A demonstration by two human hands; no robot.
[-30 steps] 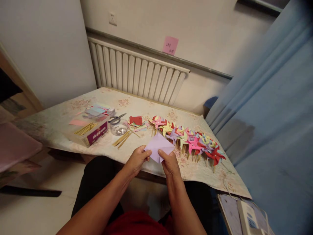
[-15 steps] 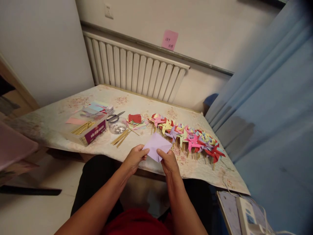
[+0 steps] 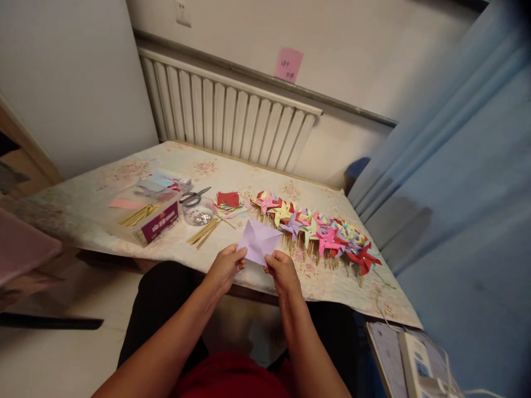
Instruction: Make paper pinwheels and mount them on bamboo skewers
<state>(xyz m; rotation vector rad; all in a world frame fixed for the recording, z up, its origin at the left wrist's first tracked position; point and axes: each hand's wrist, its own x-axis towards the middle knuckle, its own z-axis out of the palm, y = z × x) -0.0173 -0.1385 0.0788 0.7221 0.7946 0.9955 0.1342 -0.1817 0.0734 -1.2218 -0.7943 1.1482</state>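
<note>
My left hand and my right hand both pinch the lower edge of a lilac paper square with diagonal creases, held above the near edge of the table. Just behind the paper a row of several finished paper pinwheels in pink, red, yellow and purple lies on the table. Loose wooden sticks lie to the left of the paper.
A clear box with a purple label holds sticks and paper. Scissors, a small clear dish and a stack of coloured paper squares lie nearby. A radiator is behind, a blue curtain at right.
The lilac paper has been turned and opened flatter, its creased face now toward me. Both hands shifted slightly left and up along its lower edge.
</note>
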